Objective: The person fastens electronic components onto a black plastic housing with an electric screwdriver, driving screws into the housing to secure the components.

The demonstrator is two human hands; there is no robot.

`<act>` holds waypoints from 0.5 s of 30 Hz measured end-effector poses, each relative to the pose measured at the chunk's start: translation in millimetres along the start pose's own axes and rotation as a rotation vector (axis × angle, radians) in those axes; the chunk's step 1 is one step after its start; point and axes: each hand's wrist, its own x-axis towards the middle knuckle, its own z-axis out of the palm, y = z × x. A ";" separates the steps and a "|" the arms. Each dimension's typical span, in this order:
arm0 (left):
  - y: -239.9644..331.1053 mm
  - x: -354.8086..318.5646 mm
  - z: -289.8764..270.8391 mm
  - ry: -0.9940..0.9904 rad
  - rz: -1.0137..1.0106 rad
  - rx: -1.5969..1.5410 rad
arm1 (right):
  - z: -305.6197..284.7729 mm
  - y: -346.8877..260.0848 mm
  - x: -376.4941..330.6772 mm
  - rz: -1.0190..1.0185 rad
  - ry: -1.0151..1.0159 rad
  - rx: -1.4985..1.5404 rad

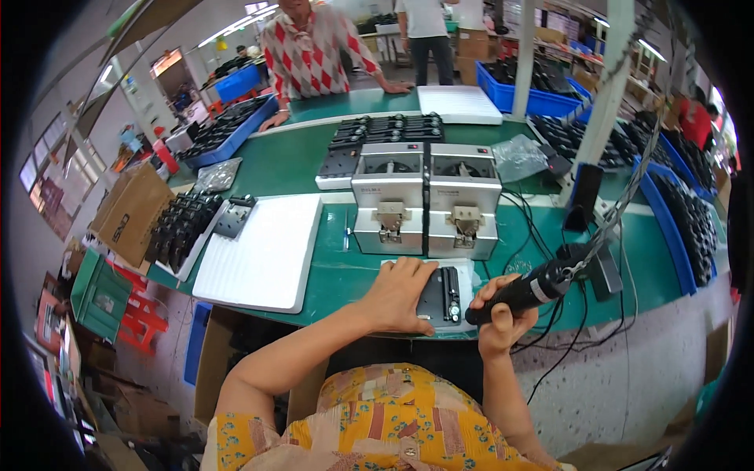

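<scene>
My left hand (399, 293) grips the left side of a flat black part (432, 298), thumb at its near edge and fingers over its far edge. The part has a raised black bar (452, 290) along its right side, with a shiny metal spot near the close end. It lies on a pale pad (470, 275) at the table's front edge. My right hand (503, 318) is wrapped round a black electric screwdriver (530, 293), tilted with its nose toward the part. Its bit is hard to make out. Beyond both hands stand two silver screw feeders (390, 191), side by side.
White foam sheet (259, 251) lies left on the green table (334, 263). Black parts (182, 224) sit beside a cardboard box (129, 212). Cables (542, 228) run right of the feeders, near a metal post (605, 102). Blue bins (667, 228) stand right. Across the table, a person (310, 55) leans.
</scene>
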 end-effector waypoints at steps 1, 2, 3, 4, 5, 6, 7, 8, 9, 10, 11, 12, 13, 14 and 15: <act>1.7 3.0 -1.2 -0.016 -0.024 -0.017 | 2.3 0.3 0.1 0.004 0.028 0.003; 2.1 5.1 0.1 0.006 -0.035 -0.029 | -0.4 1.2 1.7 -0.021 0.000 0.000; 1.7 8.5 -0.5 0.017 -0.067 -0.047 | -3.3 1.4 5.5 -0.042 -0.027 -0.008; 1.0 11.6 0.5 0.061 -0.053 -0.041 | -5.7 1.3 7.6 -0.030 -0.035 -0.016; 0.7 12.8 2.5 0.098 -0.038 -0.040 | -3.8 -1.2 9.8 0.007 -0.047 -0.035; -0.7 13.6 -0.3 0.128 -0.036 -0.041 | 2.7 -4.4 15.6 -0.005 -0.022 0.012; -4.4 12.8 1.4 0.162 -0.045 -0.030 | 6.9 -6.7 19.5 -0.020 0.011 0.045; -6.8 10.8 -3.3 0.144 -0.073 -0.064 | 9.0 -7.4 23.4 -0.031 0.026 0.036; -11.1 12.7 -3.6 0.127 -0.085 -0.093 | 10.5 -6.0 30.3 -0.069 0.005 0.055; -17.0 10.1 -2.9 0.125 -0.080 -0.115 | 17.3 -2.4 34.7 -0.084 0.012 0.074; -21.7 8.1 -1.6 0.163 -0.050 -0.136 | 20.1 -0.3 37.9 -0.102 0.016 0.097; -24.0 8.5 0.6 0.205 -0.020 -0.152 | 17.7 0.5 41.0 -0.104 0.010 0.081; -25.2 7.9 0.0 0.216 -0.021 -0.154 | 19.6 2.7 42.7 -0.095 0.014 0.108; -24.6 8.4 1.2 0.221 0.003 -0.191 | 22.8 5.2 43.4 -0.089 0.015 0.137; -24.0 6.7 2.6 0.230 0.028 -0.224 | 24.5 5.9 37.5 -0.076 0.040 0.143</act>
